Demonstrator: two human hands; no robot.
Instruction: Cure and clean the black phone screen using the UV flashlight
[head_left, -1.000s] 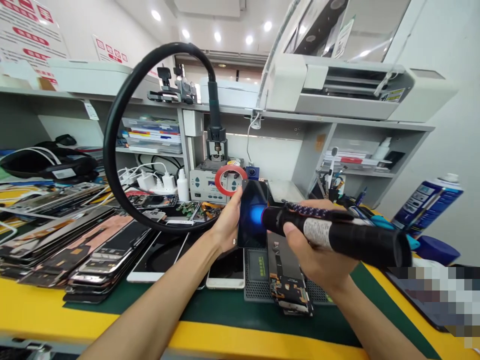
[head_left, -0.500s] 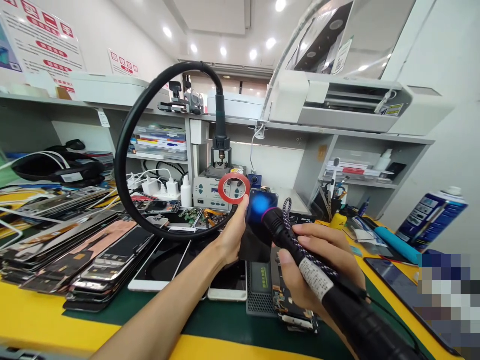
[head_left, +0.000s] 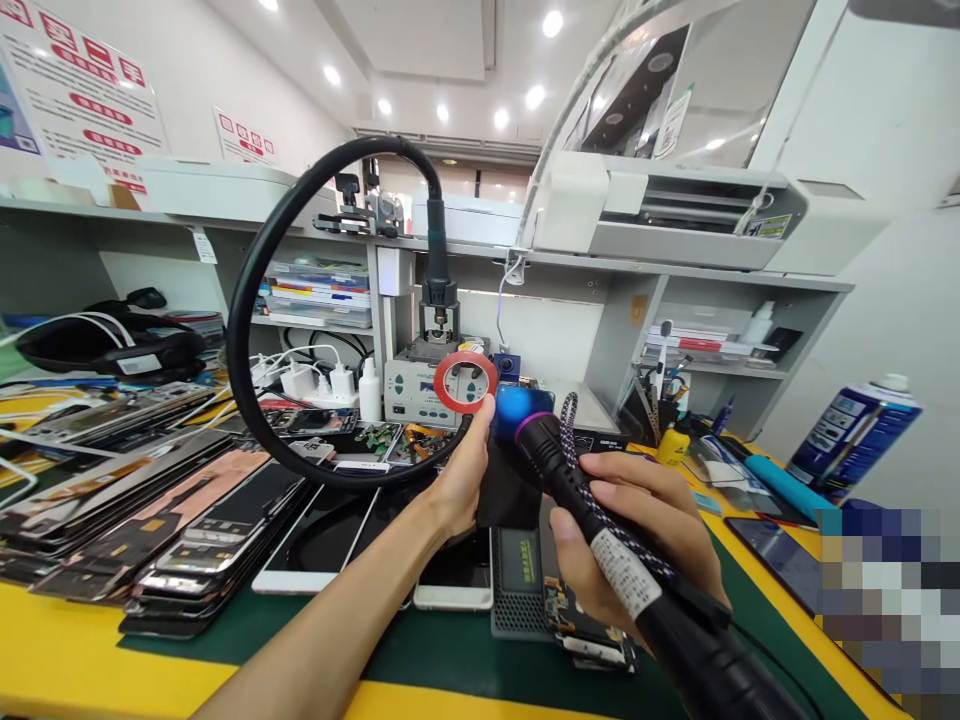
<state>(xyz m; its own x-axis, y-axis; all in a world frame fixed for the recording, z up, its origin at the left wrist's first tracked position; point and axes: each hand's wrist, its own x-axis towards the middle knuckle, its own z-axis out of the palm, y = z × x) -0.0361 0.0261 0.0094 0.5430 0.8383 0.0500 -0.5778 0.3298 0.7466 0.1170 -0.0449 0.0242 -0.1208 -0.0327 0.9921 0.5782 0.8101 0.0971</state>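
Observation:
My left hand (head_left: 461, 470) is closed on the edge of a dark, glossy phone screen (head_left: 510, 398), with the thumb on its near side. My right hand (head_left: 645, 530) is wrapped round a black flashlight (head_left: 544, 450) with a purple ring at its head and a patterned wrist cord. The flashlight's head overlaps the lower part of the screen, which glows blue in its light. Whether they touch I cannot tell. Just beyond my left thumb is a roll of red tape (head_left: 448, 396), in front of a grey control box (head_left: 405, 390).
A black hose (head_left: 244, 300) loops at left centre. Stacked phone screens (head_left: 225, 540) and a white-framed panel (head_left: 300, 580) lie on the green mat (head_left: 450, 670). A blue spray can (head_left: 855, 440) stands at right. A white machine (head_left: 675, 215) sits on the shelf above.
The phone screen looks more tilted and shorter in view, and the flashlight's head covers more of its lower part. The whole view has shifted slightly.

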